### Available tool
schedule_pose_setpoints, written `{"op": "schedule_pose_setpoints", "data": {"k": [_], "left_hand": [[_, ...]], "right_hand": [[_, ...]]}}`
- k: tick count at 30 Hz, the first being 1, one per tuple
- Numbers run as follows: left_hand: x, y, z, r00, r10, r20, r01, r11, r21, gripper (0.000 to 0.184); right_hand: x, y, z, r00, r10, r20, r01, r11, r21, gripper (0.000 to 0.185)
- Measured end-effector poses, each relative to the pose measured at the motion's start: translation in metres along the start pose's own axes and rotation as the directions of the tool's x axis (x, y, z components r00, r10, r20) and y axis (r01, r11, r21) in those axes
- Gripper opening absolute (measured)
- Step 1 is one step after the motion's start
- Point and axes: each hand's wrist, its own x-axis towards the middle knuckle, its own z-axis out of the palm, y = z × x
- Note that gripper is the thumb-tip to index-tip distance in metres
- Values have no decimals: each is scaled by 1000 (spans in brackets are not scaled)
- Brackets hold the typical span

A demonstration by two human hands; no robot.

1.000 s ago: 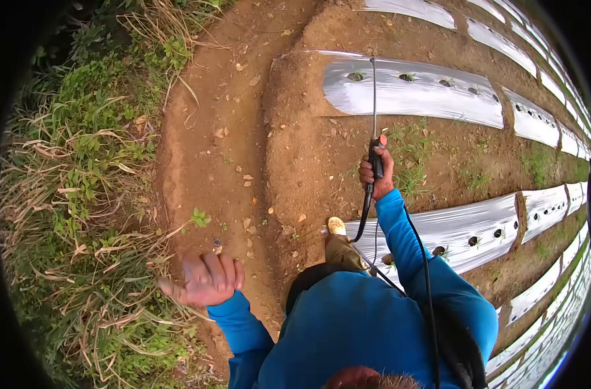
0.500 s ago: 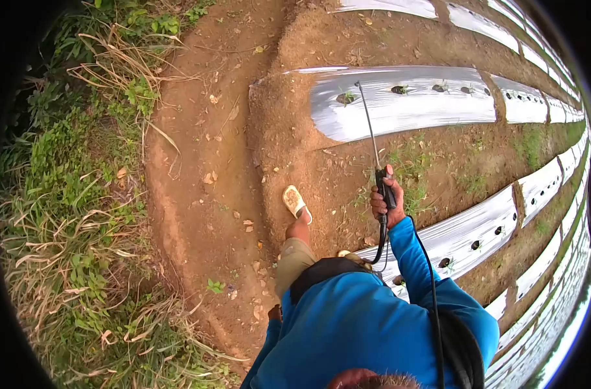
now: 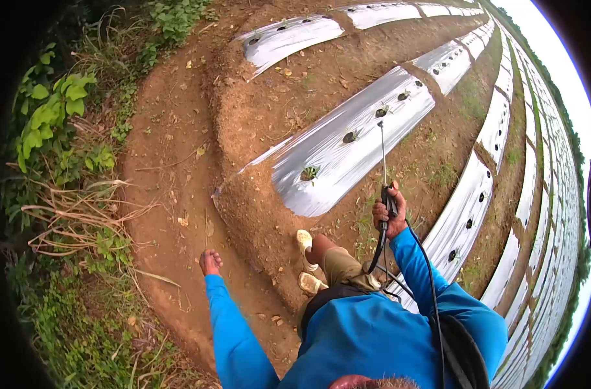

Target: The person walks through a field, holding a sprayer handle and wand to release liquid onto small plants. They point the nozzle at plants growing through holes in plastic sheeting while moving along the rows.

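My right hand [image 3: 389, 211] is wrapped around the black handle of a sprayer wand [image 3: 383, 155]. Its thin metal lance points away from me, with the tip in view over the plastic-covered bed. From the handle a black hose [image 3: 376, 253] curves down to my waist. Out to the left, my left hand [image 3: 210, 262] hangs over the dirt path, fingers curled in. I see nothing in it; a thin straw-like line shows just beyond, and whether it touches the hand is unclear. Silver plastic mulch [image 3: 328, 162] with several dark planting holes and small plants lies ahead.
More mulched rows [image 3: 467, 211] run off to the right. A bare dirt path [image 3: 169, 181] with scattered leaves passes on the left, below a raised soil edge [image 3: 234, 207]. Dry grass [image 3: 75, 220] and leafy bushes [image 3: 52, 110] border it. A black strap [image 3: 461, 343] crosses my right shoulder.
My view has turned, and the rows now slant up to the right. My left hand has swung out from beside my body over the path. Both shoes now show; the right hand keeps the wand.
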Motion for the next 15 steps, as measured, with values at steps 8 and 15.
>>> {"op": "schedule_pose_setpoints", "data": {"k": [8, 15], "left_hand": [[149, 168, 101, 981, 73, 182, -151, 873, 464, 27], [146, 104, 69, 855, -451, 256, 241, 783, 574, 32]], "right_hand": [[159, 1, 35, 979, -153, -133, 155, 988, 10, 40], [241, -18, 122, 985, -140, -96, 147, 987, 64, 40]]}}
